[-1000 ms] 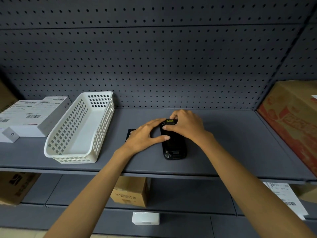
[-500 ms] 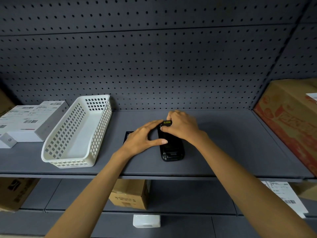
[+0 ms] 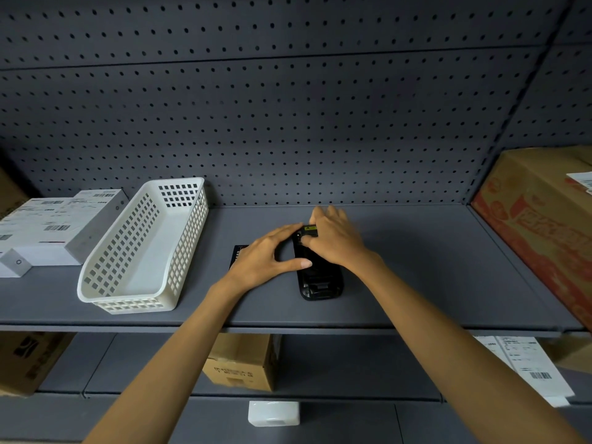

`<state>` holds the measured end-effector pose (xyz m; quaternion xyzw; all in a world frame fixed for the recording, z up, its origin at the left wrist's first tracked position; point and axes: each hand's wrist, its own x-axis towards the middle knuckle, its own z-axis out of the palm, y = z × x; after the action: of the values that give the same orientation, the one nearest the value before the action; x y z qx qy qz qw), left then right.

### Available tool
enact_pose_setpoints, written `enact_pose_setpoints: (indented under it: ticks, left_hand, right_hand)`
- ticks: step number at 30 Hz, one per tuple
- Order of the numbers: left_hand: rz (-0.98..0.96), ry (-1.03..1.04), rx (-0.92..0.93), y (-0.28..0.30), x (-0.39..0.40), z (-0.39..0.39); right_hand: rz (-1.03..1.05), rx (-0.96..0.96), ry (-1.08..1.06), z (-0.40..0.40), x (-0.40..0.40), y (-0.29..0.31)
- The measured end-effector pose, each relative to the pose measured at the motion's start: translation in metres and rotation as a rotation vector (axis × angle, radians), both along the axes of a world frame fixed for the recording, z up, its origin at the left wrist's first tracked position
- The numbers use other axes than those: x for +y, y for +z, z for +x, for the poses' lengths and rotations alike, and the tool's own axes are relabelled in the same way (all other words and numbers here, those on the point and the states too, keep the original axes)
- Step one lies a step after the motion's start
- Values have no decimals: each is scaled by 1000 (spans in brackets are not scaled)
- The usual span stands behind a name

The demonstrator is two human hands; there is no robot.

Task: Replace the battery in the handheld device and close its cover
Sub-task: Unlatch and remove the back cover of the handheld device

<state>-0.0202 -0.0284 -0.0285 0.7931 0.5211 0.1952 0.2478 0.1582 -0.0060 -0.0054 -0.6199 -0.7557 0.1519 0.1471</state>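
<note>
A black handheld device point(image 3: 320, 280) lies back-up on the grey shelf point(image 3: 416, 283), its near end toward me. My left hand point(image 3: 266, 257) clasps its left edge, thumb across the middle and fingers at the far end. My right hand point(image 3: 336, 241) rests over the far end, fingertips pressing near a small yellow label point(image 3: 309, 228). A flat black piece point(image 3: 238, 254), maybe a battery or cover, lies on the shelf just left of my left hand, mostly hidden by it.
An empty white perforated basket point(image 3: 141, 248) stands to the left, with white labelled boxes point(image 3: 54, 225) beyond it. A large cardboard box point(image 3: 544, 225) fills the right end. A pegboard wall backs the shelf. Cartons and papers sit on the lower shelf.
Both hands stay on the device. My right fingers have shifted slightly at the far end; the view has drifted a little.
</note>
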Motion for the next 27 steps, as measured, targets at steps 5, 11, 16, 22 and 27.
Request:
enact_pose_setpoints:
  ticks: [5, 11, 16, 22, 27]
  left_hand:
    - [13, -3, -4, 1, 0, 1]
    - [-1, 2, -13, 0, 1, 0]
    - [-13, -1, -15, 0, 1, 1]
    - [1, 1, -19, 0, 2, 1]
    - [6, 4, -19, 1, 1, 1]
  right_hand:
    - [-2, 9, 8, 2, -1, 1]
    - [-31, 28, 1, 6, 5, 5]
    - [-76, 28, 34, 7, 12, 9]
    - [-99, 41, 51, 7, 17, 10]
    - [-112, 10, 82, 8, 18, 12]
